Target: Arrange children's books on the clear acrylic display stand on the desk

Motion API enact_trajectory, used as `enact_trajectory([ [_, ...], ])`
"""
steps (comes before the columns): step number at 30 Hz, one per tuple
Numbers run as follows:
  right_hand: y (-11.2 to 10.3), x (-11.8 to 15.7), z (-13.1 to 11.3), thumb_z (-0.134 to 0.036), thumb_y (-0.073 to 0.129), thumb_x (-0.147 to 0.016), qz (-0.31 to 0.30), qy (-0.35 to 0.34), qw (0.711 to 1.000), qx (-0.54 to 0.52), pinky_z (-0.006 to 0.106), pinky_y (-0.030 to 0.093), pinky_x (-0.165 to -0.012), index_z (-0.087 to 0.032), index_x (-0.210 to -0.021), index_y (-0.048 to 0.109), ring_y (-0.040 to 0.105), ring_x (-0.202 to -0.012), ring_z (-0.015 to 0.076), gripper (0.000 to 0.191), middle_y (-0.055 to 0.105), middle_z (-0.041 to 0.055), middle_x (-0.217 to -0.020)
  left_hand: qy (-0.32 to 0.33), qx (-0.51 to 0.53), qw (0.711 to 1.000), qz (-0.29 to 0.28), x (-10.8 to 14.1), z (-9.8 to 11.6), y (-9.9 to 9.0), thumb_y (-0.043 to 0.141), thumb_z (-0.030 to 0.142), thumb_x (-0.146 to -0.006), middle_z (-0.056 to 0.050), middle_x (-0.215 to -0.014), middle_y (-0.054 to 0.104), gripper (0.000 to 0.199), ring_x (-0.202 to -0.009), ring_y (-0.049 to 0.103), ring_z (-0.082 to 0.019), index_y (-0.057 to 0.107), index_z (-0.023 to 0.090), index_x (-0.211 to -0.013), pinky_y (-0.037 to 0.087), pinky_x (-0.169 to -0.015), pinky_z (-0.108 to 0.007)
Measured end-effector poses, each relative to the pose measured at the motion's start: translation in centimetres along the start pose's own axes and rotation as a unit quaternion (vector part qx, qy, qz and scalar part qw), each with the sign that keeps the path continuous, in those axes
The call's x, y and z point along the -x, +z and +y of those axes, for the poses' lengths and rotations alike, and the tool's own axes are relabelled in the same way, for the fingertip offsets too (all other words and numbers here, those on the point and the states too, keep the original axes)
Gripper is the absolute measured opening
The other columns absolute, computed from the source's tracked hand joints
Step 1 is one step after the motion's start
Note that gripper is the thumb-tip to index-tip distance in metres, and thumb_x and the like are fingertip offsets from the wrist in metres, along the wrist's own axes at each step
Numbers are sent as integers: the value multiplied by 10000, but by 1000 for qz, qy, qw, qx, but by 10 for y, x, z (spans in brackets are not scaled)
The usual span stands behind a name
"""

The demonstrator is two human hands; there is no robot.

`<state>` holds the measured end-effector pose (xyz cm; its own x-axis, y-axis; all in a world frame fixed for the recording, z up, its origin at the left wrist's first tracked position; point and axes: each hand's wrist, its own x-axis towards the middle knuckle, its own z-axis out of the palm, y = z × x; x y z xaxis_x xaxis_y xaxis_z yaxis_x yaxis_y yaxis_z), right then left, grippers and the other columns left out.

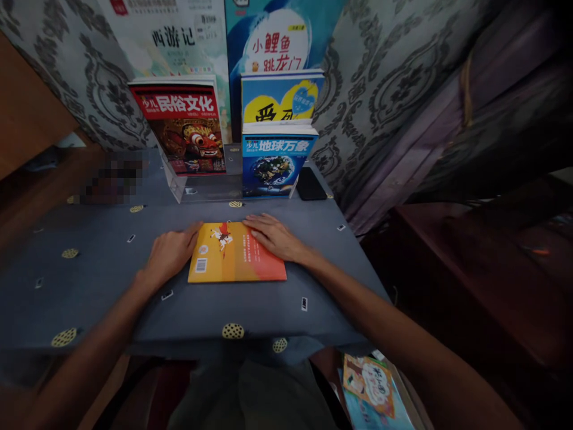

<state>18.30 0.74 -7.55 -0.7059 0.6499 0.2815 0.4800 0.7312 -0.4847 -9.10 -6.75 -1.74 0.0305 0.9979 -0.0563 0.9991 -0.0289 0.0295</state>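
A yellow-orange book (224, 263) lies flat on the cloth-covered table, with a barcode and a white horse with a red-clad rider on its visible cover. My left hand (172, 254) rests against the book's left edge, its fingertips at the upper left corner; some of its fingers are hidden. Across the upper right part of the cover lies my right hand (273, 239), its fingers stretched out flat. Behind the hands, a red-titled book (188, 131) with a mask picture and a blue book (273, 164) with a globe stand upright in clear holders.
A yellow-and-blue book (255, 101) stands behind the globe book. Two large books, one pale (179, 54) and one teal (277, 36), lean at the patterned curtain. A black phone-like slab (312, 184) lies at right. More books (369, 388) sit below the table (111, 251).
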Motion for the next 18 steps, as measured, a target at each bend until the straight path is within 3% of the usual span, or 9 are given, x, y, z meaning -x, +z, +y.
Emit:
enact_trajectory([
  [2,0,3,8,-286,357,-1037,13,5,1000,-17,563,313,-1190,-201,-1406,552,509,-1375,231,426,594,109,-1434,34,-56,997,40,5,9,-2,319,324,-1017,-167,-1061,718,467,-943,671,-322,564,195,-1393,521,-753,-400],
  [5,0,5,14,-282,345,-1034,24,7,998,-52,533,357,-1166,-199,-1382,577,537,-1346,225,426,609,108,-1418,187,-42,975,112,14,28,4,348,235,-1010,-184,-1164,681,414,-1095,613,-318,603,151,-1325,506,-884,-447],
  [8,-2,5,13,-295,358,-1032,37,11,995,-89,481,418,-1122,-195,-1355,605,565,-1312,225,419,633,107,-1387,395,22,913,102,25,53,17,340,275,-1042,-117,-1292,661,392,-1274,538,-267,586,209,-1340,399,-1080,-477],
  [10,-5,5,12,-332,364,-1037,43,24,992,-115,447,443,-1098,-203,-1340,621,590,-1281,221,417,650,98,-1366,489,32,869,68,31,69,26,308,354,-1061,-87,-1412,601,429,-1389,450,-233,513,225,-1415,290,-1173,-477],
  [13,-10,5,9,-420,358,-1043,45,56,983,-166,412,463,-1070,-209,-1308,651,628,-1231,220,447,681,83,-1324,536,36,843,19,32,87,33,268,451,-1059,-77,-1538,482,514,-1483,329,-210,405,218,-1497,148,-1236,-471],
  [18,-15,5,9,-551,356,-1022,63,94,963,-245,422,462,-1075,-160,-1263,684,644,-1211,248,565,698,109,-1292,520,54,852,-26,16,100,27,272,536,-1037,-59,-1578,425,574,-1497,309,-201,304,279,-1550,107,-1245,-473],
])
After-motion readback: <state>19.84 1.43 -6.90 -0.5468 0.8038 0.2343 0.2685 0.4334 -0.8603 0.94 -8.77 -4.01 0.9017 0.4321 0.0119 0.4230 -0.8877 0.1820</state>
